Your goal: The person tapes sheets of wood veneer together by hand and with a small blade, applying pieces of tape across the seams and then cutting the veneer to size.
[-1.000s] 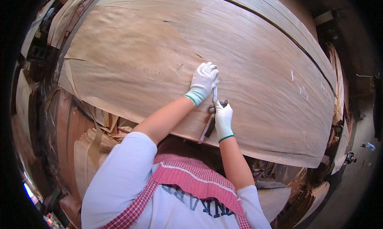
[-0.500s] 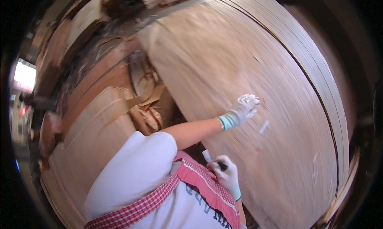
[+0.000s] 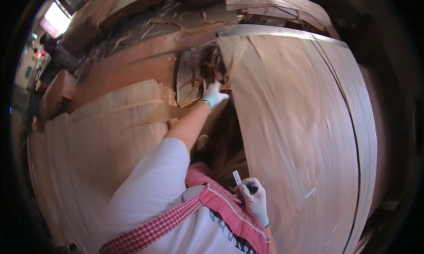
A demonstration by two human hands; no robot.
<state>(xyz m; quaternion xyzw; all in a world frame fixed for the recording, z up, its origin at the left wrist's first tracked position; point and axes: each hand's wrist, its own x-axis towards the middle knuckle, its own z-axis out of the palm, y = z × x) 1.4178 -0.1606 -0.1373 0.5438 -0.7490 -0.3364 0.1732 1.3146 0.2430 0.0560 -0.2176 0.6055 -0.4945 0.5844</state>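
Several stacked wood sheets (image 3: 117,119) lie left; the gloved left hand (image 3: 215,95) reaches near torn strips (image 3: 190,102), thumb apart, any grasp indiscernible; the gloved right hand (image 3: 255,198) clenches a flat white-ended tool (image 3: 237,177) beside a broad panel (image 3: 300,121).

Left hand (image 3: 215,96) outstretched, right hand (image 3: 255,198) curled, near waist

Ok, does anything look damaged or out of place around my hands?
Yes. Near your left hand, thin wood scraps lie torn and jumbled, unlike the broad, flat sheet on the right. A small white strip also stands out against that sheet's plain surface.
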